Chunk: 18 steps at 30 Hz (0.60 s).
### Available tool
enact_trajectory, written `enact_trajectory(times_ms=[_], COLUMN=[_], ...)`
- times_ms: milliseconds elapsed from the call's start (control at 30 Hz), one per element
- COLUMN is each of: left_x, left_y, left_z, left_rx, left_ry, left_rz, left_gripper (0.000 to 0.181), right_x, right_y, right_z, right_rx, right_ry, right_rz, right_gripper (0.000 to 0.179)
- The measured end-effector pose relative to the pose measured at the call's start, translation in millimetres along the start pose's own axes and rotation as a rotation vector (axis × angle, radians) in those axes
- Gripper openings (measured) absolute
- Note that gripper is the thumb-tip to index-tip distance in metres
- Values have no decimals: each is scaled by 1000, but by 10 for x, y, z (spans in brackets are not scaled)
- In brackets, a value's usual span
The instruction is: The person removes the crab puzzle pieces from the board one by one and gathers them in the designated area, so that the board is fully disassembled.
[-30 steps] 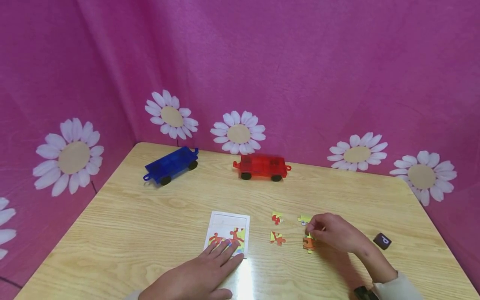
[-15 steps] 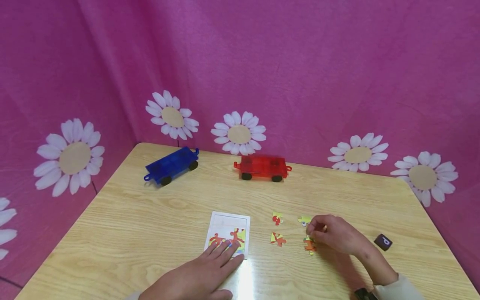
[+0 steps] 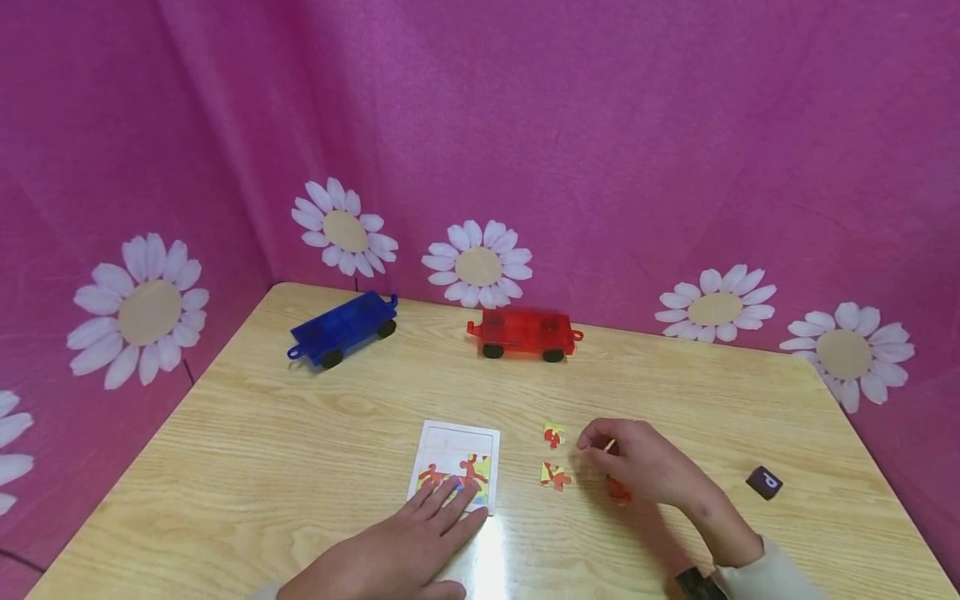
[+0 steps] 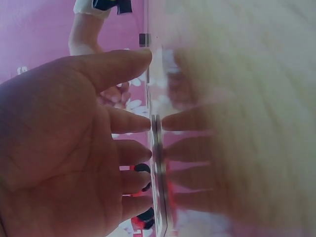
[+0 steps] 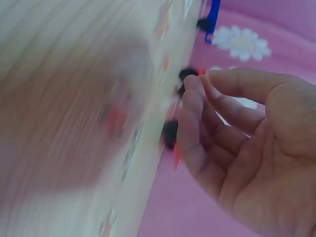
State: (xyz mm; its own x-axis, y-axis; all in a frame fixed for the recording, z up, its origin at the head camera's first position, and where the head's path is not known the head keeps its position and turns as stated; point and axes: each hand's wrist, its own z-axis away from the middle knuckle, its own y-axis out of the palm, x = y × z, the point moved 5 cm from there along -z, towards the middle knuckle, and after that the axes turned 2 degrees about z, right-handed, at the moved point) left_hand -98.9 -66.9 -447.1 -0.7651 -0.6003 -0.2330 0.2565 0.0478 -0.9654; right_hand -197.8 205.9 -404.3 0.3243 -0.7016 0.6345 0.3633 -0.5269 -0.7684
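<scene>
My left hand [image 3: 397, 542] lies flat with straight fingers on the lower part of a white puzzle tray [image 3: 453, 440]. Red and yellow puzzle pieces [image 3: 476, 473] fill part of that tray beside the fingertips. In the left wrist view, the fingertips touch the tray's thin edge [image 4: 159, 177]. My right hand [image 3: 645, 462] hovers over the table, fingers loosely curved, thumb and index close together; I see nothing between them in the right wrist view. To its left lie two loose puzzle pieces, an upper one [image 3: 553, 436] and a lower one [image 3: 555, 477]. Another orange-red piece [image 3: 619, 490] is partly hidden under it.
A blue toy wagon [image 3: 343, 329] and a red toy wagon [image 3: 527, 333] stand at the back of the wooden table [image 3: 247, 467]. A dark cube [image 3: 764, 482] with a white letter sits at the right. Behind hangs a pink flowered cloth [image 3: 585, 150].
My right hand has moved left, away from the orange-red piece, towards the two loose pieces. The yellow piece at the upper right is out of sight now. My left hand has stayed put.
</scene>
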Motion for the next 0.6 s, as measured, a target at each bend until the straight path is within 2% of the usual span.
enact_trajectory(times_ms=[167, 367, 467, 600], left_x=[-34, -67, -69, -78], left_y=[32, 72, 91, 110], left_z=[11, 34, 30, 12], left_rx=[11, -7, -19, -44], left_ry=[-16, -36, -32, -22], left_rz=[19, -125, -157, -203], left_gripper=[73, 73, 73, 73], right_x=[287, 598, 705, 789], right_y=[224, 511, 627, 743], right_z=[-201, -450, -561, -660], right_rx=[34, 77, 90, 123], right_ry=[-99, -215, -269, -257], right_rz=[-30, -35, -6, 24], right_gripper=[8, 13, 15, 19])
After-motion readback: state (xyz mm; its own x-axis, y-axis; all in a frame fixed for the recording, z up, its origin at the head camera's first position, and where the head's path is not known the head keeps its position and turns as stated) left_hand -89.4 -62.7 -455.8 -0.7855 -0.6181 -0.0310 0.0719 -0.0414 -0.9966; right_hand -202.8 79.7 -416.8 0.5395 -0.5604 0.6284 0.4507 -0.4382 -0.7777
